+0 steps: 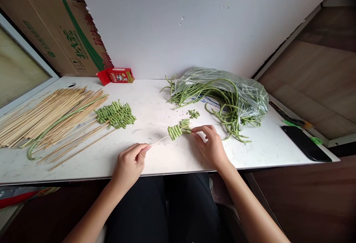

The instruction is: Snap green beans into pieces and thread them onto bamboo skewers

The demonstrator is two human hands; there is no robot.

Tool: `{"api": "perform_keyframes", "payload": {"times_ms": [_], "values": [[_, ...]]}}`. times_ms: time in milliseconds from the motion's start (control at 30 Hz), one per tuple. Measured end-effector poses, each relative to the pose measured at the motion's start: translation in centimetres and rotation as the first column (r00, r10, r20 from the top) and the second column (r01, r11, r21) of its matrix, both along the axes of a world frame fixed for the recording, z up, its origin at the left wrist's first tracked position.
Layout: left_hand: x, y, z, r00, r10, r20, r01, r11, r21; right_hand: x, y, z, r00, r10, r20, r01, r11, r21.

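Skewer (160, 139) is pinched by left hand (129, 165); right hand (211, 144) pinches bean pieces (175, 131) onto it. Left of it lie finished skewers (115, 115); right, bagged beans (222, 94) lie uncut.

Blocked left by skewer pile (41, 118), right by bean bag (239, 91) and phone (306, 143); front spanned by held skewer (174, 132); open over bare tabletop (151, 100) mid-rear.

Left hand (129, 165) and right hand (213, 146) are bare, and so are my forearms (94, 213) (right to the frame edge). Black trousers (155, 213), plain fabric.
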State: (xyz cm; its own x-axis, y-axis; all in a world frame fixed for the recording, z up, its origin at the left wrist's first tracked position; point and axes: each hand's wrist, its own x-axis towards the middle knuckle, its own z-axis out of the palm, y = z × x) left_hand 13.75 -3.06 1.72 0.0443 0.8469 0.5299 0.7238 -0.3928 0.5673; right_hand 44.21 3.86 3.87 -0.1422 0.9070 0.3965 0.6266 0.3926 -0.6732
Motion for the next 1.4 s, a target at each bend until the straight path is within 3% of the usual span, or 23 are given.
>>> {"api": "perform_keyframes", "payload": {"times_ms": [67, 167, 267, 567, 1400], "values": [[-0.1, 0.0, -0.1, 1.0, -0.014, -0.003, 0.014, 1.0, 0.003, 0.2, 0.2, -0.1, 0.974, -0.065, -0.218, 0.038, 0.991, -0.125], [-0.2, -0.1, -0.2, 0.999, -0.045, -0.009, 0.045, 0.999, 0.0, 0.3, 0.6, -0.4, 0.847, -0.12, -0.518, -0.041, 0.957, -0.288], [-0.2, -0.1, -0.4, 0.998, -0.06, -0.016, 0.06, 0.998, -0.007, 0.0, 0.7, -0.8, 0.751, -0.155, -0.642, -0.112, 0.928, -0.354], [-0.1, 0.0, -0.5, 0.998, -0.053, -0.034, 0.053, 0.999, -0.002, -0.2, 0.7, -1.2, 0.683, -0.157, -0.713, -0.149, 0.926, -0.346], [0.0, -0.1, -0.3, 0.999, -0.045, -0.028, 0.044, 0.999, -0.014, -0.4, 0.6, -1.3, 0.662, -0.162, -0.732, -0.137, 0.934, -0.33]]}}
